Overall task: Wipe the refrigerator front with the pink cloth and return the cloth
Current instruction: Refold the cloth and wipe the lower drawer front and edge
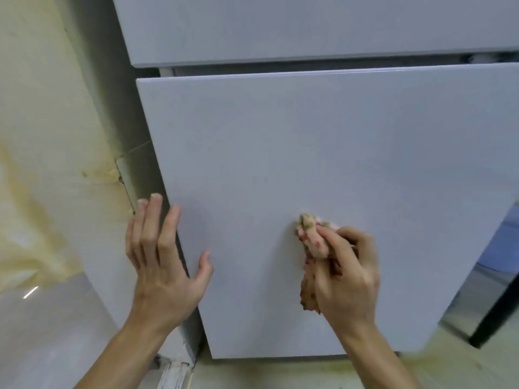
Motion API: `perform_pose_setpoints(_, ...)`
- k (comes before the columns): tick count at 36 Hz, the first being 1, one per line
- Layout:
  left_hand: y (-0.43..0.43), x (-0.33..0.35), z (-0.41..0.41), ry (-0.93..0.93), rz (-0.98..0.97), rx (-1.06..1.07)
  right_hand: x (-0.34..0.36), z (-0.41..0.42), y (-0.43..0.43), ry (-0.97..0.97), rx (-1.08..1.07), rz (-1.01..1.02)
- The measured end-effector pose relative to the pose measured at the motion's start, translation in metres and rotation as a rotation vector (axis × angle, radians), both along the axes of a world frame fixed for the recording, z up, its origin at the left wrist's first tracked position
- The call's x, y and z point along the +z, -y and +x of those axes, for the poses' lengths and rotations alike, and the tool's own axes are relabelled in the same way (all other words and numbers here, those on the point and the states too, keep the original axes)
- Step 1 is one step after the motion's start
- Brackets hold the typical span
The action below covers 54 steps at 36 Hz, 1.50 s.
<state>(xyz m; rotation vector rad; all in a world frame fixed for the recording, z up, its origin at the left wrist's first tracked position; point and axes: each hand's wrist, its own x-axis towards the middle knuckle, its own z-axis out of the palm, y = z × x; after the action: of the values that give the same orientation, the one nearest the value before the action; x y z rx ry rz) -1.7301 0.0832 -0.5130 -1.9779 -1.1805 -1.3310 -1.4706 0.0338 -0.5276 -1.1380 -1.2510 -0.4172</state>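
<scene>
At the far left is one stained cream wall (42, 136), beside the refrigerator. Your left hand (165, 259) is spread wide and holds nothing; its fingers lie along the left edge of the lower door (309, 153), most likely to steady the panel, which looks slightly ajar, against the push of wiping. Further right, your right hand (348, 270) is closed around the single pink cloth (311, 240), bunched into a wad and pressed to the door's lower middle so the pressure lands on one spot. You have two door panels in view: the upper door (309, 26) and this lower one. Where the cloth goes back is out of view.
</scene>
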Motion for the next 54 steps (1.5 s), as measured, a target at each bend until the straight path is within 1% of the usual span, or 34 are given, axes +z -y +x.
perform_pose_setpoints(2,0.002,-0.003,0.012,-0.010,0.033,-0.009,0.008,0.025,0.005,-0.222,-0.085,-0.007)
perform_pose_setpoints(4,0.001,-0.006,0.020,0.000,0.027,-0.005,0.013,0.050,0.005,-0.490,-0.174,-0.023)
perform_pose_setpoints(6,-0.002,-0.007,0.024,0.042,0.001,-0.006,0.020,0.069,0.001,-0.684,-0.222,-0.013)
perform_pose_setpoints(8,-0.004,-0.006,0.026,0.084,-0.046,-0.033,0.031,0.078,-0.003,-0.772,-0.237,0.027)
perform_pose_setpoints(11,-0.004,-0.004,0.028,0.092,-0.092,-0.060,0.057,0.073,-0.009,-0.808,-0.249,0.113)
perform_pose_setpoints(13,-0.004,-0.003,0.028,0.082,-0.088,-0.039,0.076,0.064,-0.014,-0.757,-0.252,0.203)
perform_pose_setpoints(16,-0.004,0.001,0.029,0.063,-0.079,-0.020,0.100,0.042,-0.026,-0.590,-0.213,0.299)
perform_pose_setpoints(18,-0.004,0.004,0.031,0.062,-0.074,-0.026,0.114,0.017,-0.034,-0.454,-0.158,0.316)
perform_pose_setpoints(21,-0.004,0.006,0.032,0.074,-0.065,-0.035,0.122,-0.031,-0.043,-0.218,-0.029,0.273)
perform_pose_setpoints(25,-0.006,0.005,0.032,0.075,-0.030,-0.044,0.092,-0.090,-0.043,0.114,0.127,0.218)
perform_pose_setpoints(28,-0.006,0.005,0.034,0.086,0.012,-0.031,0.056,-0.104,-0.042,0.338,0.181,0.183)
perform_pose_setpoints(31,-0.004,0.006,0.041,0.133,0.031,-0.003,0.034,-0.087,-0.038,0.425,0.179,0.128)
perform_pose_setpoints(35,-0.003,0.009,0.058,0.048,0.060,0.001,0.022,-0.039,-0.026,0.442,0.119,0.110)
perform_pose_setpoints(37,-0.003,0.011,0.069,0.019,0.075,-0.021,0.017,-0.011,-0.018,0.400,0.075,0.100)
perform_pose_setpoints(39,-0.003,0.013,0.081,0.004,0.085,-0.042,0.012,0.021,-0.011,0.271,0.046,0.069)
perform_pose_setpoints(41,-0.003,0.015,0.089,-0.004,0.086,-0.033,0.010,0.049,-0.003,0.066,0.016,0.029)
perform_pose_setpoints(45,-0.004,0.016,0.097,-0.012,0.088,0.002,0.024,0.091,0.005,-0.327,-0.161,0.003)
perform_pose_setpoints(47,-0.004,0.016,0.098,-0.026,0.090,0.015,0.045,0.104,0.003,-0.527,-0.198,0.031)
perform_pose_setpoints(49,-0.002,0.017,0.097,-0.026,0.075,0.026,0.074,0.115,-0.002,-0.677,-0.218,0.107)
perform_pose_setpoints(51,-0.001,0.017,0.097,-0.028,0.066,0.037,0.102,0.121,-0.009,-0.724,-0.241,0.180)
perform_pose_setpoints(54,-0.002,0.019,0.093,-0.038,0.067,0.051,0.134,0.118,-0.017,-0.657,-0.252,0.262)
